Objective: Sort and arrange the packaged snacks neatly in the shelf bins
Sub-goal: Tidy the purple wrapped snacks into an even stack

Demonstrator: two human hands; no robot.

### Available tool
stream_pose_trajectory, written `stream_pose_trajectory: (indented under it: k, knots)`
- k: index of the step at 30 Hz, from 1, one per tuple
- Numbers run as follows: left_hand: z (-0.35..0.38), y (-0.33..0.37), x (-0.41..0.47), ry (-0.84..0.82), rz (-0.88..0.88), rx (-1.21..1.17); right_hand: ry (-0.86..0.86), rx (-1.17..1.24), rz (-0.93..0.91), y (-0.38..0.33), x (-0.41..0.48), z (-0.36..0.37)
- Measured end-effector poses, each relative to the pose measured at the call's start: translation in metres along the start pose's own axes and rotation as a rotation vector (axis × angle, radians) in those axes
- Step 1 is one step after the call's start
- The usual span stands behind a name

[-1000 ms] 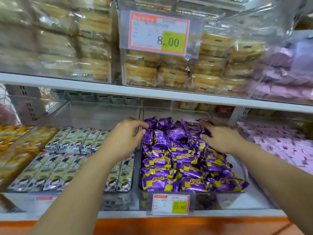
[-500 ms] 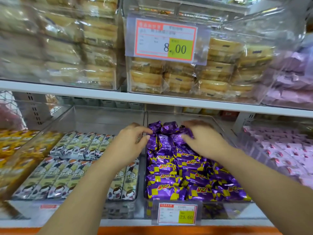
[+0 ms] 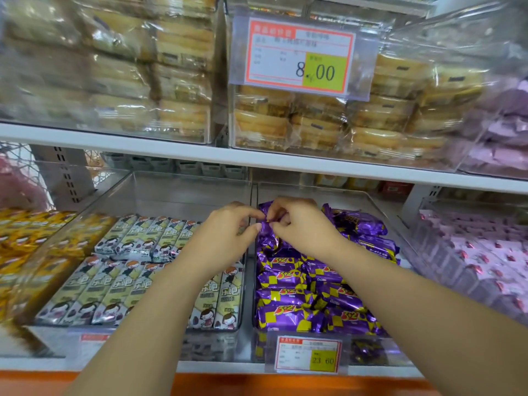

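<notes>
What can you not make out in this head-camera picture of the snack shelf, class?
Head view, small print on the orange-bordered white price label: too small, blurred; only 8.00 reads.
Head view, the purple foil snack packet pinched by the left hand and right hand: largely covered by their fingers.
Head view, yellow-wrapped snacks at far left: cut off by the frame edge, blurred behind the clear bin wall.

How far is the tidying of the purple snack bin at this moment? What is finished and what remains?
Done: the front rows of purple packets lie flat and lined up, as do the cartoon packets in the next bin. In hand: the left hand and right hand pinch one purple packet at the back. Left: the loose packets at the back right lie askew.
</notes>
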State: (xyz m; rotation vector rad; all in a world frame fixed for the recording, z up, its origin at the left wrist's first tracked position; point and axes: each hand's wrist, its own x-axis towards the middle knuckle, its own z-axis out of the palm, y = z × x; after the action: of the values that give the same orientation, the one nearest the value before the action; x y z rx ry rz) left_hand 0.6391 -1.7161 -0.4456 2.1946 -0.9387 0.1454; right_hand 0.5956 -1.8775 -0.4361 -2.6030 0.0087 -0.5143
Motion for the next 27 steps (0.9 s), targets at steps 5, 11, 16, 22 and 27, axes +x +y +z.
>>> stream_pose_trajectory:
  k: [5,11,16,22,27]
  knots:
    - [0.000,0.000,0.000,0.001,-0.020,0.001,0.120,0.101,0.029,-0.005,-0.020,-0.030]
    - [0.002,0.000,-0.002,-0.001,-0.008,-0.003,-0.180,0.316,0.095,0.005,-0.072,-0.048]
    - [0.002,0.002,-0.005,-0.008,-0.018,-0.002,-0.345,0.137,0.064,0.013,-0.082,-0.055]
    - [0.002,0.000,-0.006,-0.008,-0.025,-0.012,-0.506,0.005,0.034,0.013,-0.079,-0.067]
    - [0.003,-0.001,-0.004,-0.011,-0.023,-0.013,-0.389,0.014,0.049,0.011,-0.048,-0.064]
